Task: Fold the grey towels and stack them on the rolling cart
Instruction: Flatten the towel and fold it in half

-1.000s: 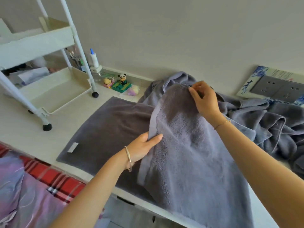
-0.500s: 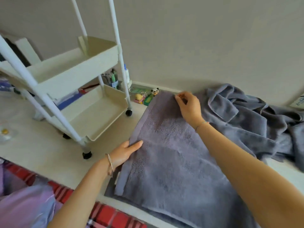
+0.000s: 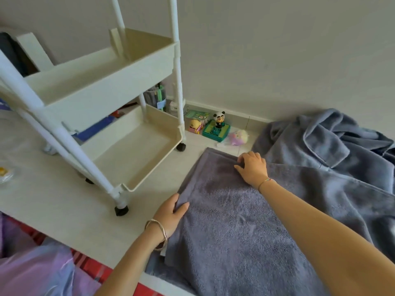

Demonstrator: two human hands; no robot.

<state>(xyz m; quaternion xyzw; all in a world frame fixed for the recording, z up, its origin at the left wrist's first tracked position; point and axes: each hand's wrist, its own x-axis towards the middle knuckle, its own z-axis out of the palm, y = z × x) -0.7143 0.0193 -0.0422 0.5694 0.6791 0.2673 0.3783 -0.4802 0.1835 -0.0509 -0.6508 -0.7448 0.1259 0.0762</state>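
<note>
Raised half of towel [image 3: 230, 221] now lies folded flat, edge toward the cart [image 3: 136, 146]. Left hand [image 3: 170, 214] now pinches that edge; right hand [image 3: 253, 167] has lowered with the far corner.

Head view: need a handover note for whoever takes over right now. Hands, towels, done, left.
Left hand: pinches the left edge of the towel.
Right hand: grips its far corner.
The towel lies doubled over on the table; a crumpled pile sits to its right.
Done: first fold.
Left: finish folding, stack on the cart, whose visible trays hold no towels; then work through the pile.
</note>
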